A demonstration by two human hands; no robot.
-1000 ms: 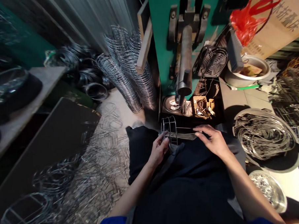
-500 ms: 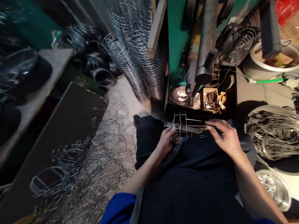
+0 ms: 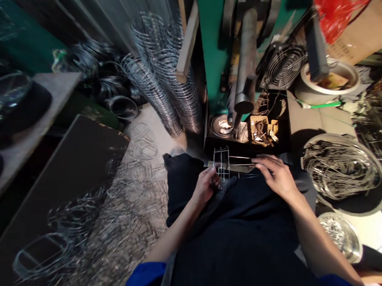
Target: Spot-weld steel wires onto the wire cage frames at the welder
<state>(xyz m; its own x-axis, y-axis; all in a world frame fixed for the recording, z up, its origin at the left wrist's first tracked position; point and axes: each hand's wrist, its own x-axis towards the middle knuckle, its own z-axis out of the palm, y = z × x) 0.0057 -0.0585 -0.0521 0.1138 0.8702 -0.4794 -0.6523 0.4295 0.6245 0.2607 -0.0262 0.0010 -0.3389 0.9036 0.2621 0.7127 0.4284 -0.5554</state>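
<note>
A small bent-wire frame [image 3: 221, 155] stands above my lap, in front of the green machine. My left hand [image 3: 206, 183] has its fingers closed at the lower left of this frame, thumb against the wire. To the right, my right hand [image 3: 276, 175] pinches the ends of thin straight wires [image 3: 241, 157] that reach across to the frame. Whether those wires are joined to the frame I cannot tell. The machine's steel cylinder [image 3: 247, 61] hangs just beyond both hands.
Tall stacks of wire rings [image 3: 177, 83] lean at the back left. Loose wire pieces [image 3: 127, 216] cover the floor. At right are a tub of bent wires [image 3: 342, 166], a metal bowl of small parts [image 3: 339, 233] and a white bucket [image 3: 320, 91]. Yellow trays [image 3: 263, 131] hold tools.
The camera view has turned slightly right, so surroundings appear shifted left. My left hand sits a little lower against the wire frame. My right hand keeps its pinch on the wires.
</note>
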